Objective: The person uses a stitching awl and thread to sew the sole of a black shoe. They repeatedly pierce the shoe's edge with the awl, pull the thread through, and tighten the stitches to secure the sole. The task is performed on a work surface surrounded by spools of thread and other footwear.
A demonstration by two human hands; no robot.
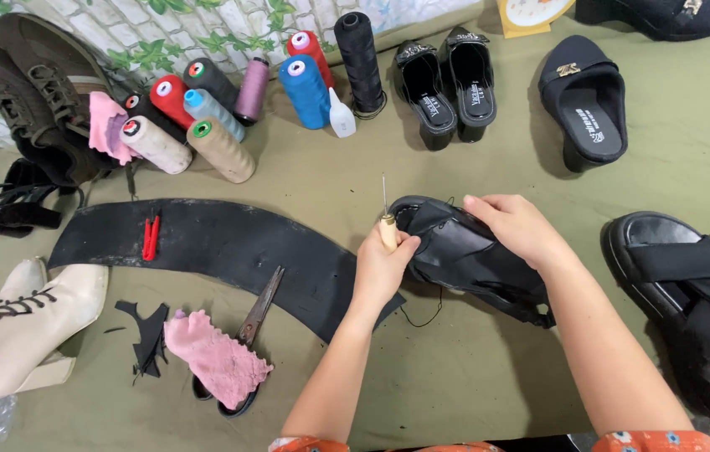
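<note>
Black rubber sheet (221, 243) spread left of sandal (464, 255), sandal laid on green cloth, pressed under fingers of right hand (516, 224), awl (387, 219) gripped upright by left hand (382, 266) at sandal's left edge, scissors (246, 343) below the sheet.

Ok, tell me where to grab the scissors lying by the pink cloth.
Take the scissors by the bare blades near the pivot, coming from above. The black loop handles are partly buried under the pink cloth, while the closed blades lie flat and exposed, pointing up-right across the black rubber sheet.
</note>
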